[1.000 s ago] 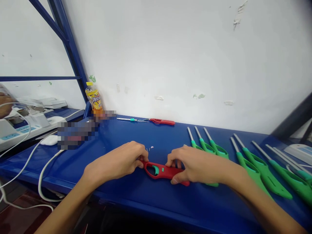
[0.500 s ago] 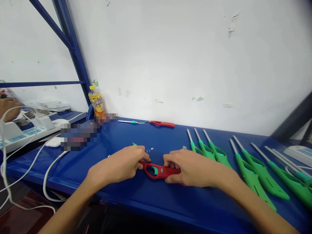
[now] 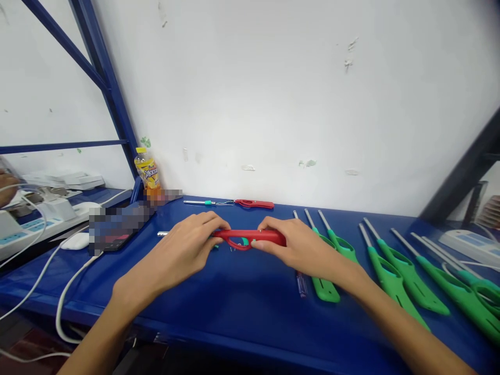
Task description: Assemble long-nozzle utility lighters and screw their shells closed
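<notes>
A red utility lighter (image 3: 244, 235) is held level above the table, its trigger loop facing down and toward me. My left hand (image 3: 195, 239) pinches its narrow front end between thumb and fingers. Around the handle's other end, my right hand (image 3: 307, 245) is closed, thumb on the near side. A metal tube tip (image 3: 162, 234) shows left of my left hand; whether it joins the lighter is hidden. Behind, another red lighter (image 3: 254, 204) lies with wires running to a separate metal tube (image 3: 195, 202) with a green collar. Tiny bits lie below the held lighter.
Several green lighters (image 3: 414, 281) lie on the blue table (image 3: 234, 323) at right, near a slim dark see-through piece (image 3: 301, 284). Left are a drink bottle (image 3: 148, 174), a blurred phone (image 3: 121, 226), white cables and a power strip (image 3: 35, 229). Another person's hand (image 3: 5, 186) shows far left.
Both hands have raised the red lighter off the table and tilted it so its narrow edge shows. The view has shifted slightly, and the slim dark piece by my right hand is now uncovered.
</notes>
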Motion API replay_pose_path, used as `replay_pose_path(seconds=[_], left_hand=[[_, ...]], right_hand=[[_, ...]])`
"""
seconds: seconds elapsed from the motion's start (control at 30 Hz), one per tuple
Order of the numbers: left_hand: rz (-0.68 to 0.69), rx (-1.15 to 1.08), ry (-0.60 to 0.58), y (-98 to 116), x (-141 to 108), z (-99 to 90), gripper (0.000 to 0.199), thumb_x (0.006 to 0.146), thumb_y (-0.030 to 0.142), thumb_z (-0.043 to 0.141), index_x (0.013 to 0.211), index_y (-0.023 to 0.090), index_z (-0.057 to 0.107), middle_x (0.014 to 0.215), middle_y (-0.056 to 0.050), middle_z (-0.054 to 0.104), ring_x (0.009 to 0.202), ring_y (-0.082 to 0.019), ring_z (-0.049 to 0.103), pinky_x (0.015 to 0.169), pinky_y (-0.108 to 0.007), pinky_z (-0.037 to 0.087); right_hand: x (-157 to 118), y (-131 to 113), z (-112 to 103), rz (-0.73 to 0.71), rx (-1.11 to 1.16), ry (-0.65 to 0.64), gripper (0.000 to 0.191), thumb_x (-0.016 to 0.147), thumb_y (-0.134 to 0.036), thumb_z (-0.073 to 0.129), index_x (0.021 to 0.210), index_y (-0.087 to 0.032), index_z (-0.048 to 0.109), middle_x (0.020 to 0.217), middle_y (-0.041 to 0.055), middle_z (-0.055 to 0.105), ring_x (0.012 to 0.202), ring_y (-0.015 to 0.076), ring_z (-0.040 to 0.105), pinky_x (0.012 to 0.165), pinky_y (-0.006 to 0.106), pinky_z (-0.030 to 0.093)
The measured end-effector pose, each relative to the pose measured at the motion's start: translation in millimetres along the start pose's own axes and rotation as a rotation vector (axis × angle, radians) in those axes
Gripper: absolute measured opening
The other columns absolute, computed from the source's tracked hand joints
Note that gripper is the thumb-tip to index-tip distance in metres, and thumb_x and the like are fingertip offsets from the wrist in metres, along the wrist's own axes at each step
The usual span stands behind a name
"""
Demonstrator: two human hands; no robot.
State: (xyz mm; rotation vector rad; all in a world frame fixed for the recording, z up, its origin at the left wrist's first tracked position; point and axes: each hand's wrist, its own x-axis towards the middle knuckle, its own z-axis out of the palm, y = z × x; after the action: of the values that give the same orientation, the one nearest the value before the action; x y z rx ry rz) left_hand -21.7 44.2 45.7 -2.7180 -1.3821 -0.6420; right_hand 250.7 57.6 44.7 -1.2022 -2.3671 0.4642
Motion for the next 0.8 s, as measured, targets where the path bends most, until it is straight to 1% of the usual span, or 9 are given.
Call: replay_pose_path(seconds=[0.03, 0.1, 0.17, 0.23, 0.33, 0.43, 0.6, 0.73, 0.8], left_hand=[[0.002, 0.005, 0.016, 1, 0, 0.8, 0.022, 0.104, 0.019, 0.049, 0.119, 0.026, 0.064, 0.116, -0.003, 0.069, 0.105, -0.025, 0.063, 0.091, -0.04, 0.047], [0.005, 0.003, 0.036, 3, -1, 3.0, 0.026, 0.105, 0.02, 0.049, 0.126, 0.027, 0.063, 0.119, -0.003, 0.07, 0.107, -0.025, 0.062, 0.093, -0.04, 0.047], [0.025, -0.001, 0.077, 6, -2, 5.9, 0.031, 0.106, 0.02, 0.047, 0.133, 0.026, 0.061, 0.122, -0.003, 0.07, 0.111, -0.025, 0.061, 0.097, -0.041, 0.047], [0.065, 0.022, 0.14, 8, 0, 9.5, 0.031, 0.107, 0.024, 0.049, 0.136, 0.023, 0.061, 0.127, -0.005, 0.069, 0.113, -0.026, 0.06, 0.1, -0.042, 0.046], [0.125, 0.08, 0.228, 8, 5, 15.8, 0.029, 0.107, 0.031, 0.057, 0.131, 0.019, 0.066, 0.12, -0.007, 0.071, 0.102, -0.026, 0.063, 0.092, -0.042, 0.048], [0.162, 0.105, 0.282, 5, 11, 20.6, 0.022, 0.108, 0.027, 0.055, 0.119, 0.018, 0.072, 0.106, -0.006, 0.073, 0.09, -0.023, 0.063, 0.084, -0.04, 0.047], [0.212, 0.132, 0.384, -1, 13, 21.3, 0.021, 0.108, 0.022, 0.055, 0.113, 0.018, 0.074, 0.099, -0.005, 0.074, 0.082, -0.022, 0.059, 0.081, -0.04, 0.043], [0.263, 0.145, 0.46, -4, 13, 22.2, 0.018, 0.107, 0.021, 0.057, 0.11, 0.019, 0.075, 0.095, -0.003, 0.075, 0.076, -0.02, 0.055, 0.077, -0.038, 0.041], [0.276, 0.147, 0.482, -5, 13, 23.6, 0.017, 0.106, 0.021, 0.058, 0.111, 0.019, 0.074, 0.095, -0.003, 0.075, 0.076, -0.02, 0.055, 0.077, -0.038, 0.041]], right_hand=[[0, 0, 0, 0.004, -0.012, 0.024, 0.032, 0.103, -0.057, 0.056, 0.102, -0.027, 0.067, 0.072, -0.0037, 0.065, 0.065, 0.0166, 0.056, 0.062, 0.03, 0.032], [2, 1, 1, -0.011, -0.057, 0.089, 0.029, 0.102, -0.055, 0.058, 0.105, -0.027, 0.068, 0.073, -0.0037, 0.067, 0.067, 0.0173, 0.059, 0.065, 0.03, 0.034], [3, 4, 4, -0.044, -0.11, 0.15, 0.027, 0.103, -0.053, 0.059, 0.107, -0.028, 0.068, 0.078, -0.0031, 0.071, 0.069, 0.0178, 0.061, 0.066, 0.03, 0.035], [3, 6, 6, -0.071, -0.152, 0.194, 0.024, 0.103, -0.049, 0.061, 0.111, -0.027, 0.068, 0.085, -0.0023, 0.075, 0.071, 0.018, 0.064, 0.067, 0.03, 0.036], [3, 7, 10, -0.095, -0.183, 0.228, 0.021, 0.104, -0.043, 0.061, 0.116, -0.027, 0.068, 0.099, -0.0001, 0.078, 0.077, 0.0186, 0.067, 0.069, 0.03, 0.038], [2, 6, 11, -0.124, -0.195, 0.24, 0.023, 0.105, -0.044, 0.06, 0.117, -0.027, 0.069, 0.106, 0.0014, 0.079, 0.085, 0.0199, 0.07, 0.073, 0.031, 0.041], [2, 8, 10, -0.155, -0.205, 0.284, 0.031, 0.107, -0.049, 0.054, 0.112, -0.025, 0.073, 0.105, 0.0035, 0.08, 0.089, 0.0214, 0.072, 0.077, 0.032, 0.044], [3, 15, 16, -0.188, -0.217, 0.336, 0.031, 0.106, -0.05, 0.057, 0.11, -0.025, 0.076, 0.098, 0.0036, 0.081, 0.083, 0.0225, 0.072, 0.072, 0.032, 0.042], [3, 18, 18, -0.197, -0.207, 0.359, 0.031, 0.105, -0.049, 0.059, 0.11, -0.025, 0.077, 0.098, 0.0039, 0.081, 0.082, 0.0231, 0.073, 0.071, 0.032, 0.04]])
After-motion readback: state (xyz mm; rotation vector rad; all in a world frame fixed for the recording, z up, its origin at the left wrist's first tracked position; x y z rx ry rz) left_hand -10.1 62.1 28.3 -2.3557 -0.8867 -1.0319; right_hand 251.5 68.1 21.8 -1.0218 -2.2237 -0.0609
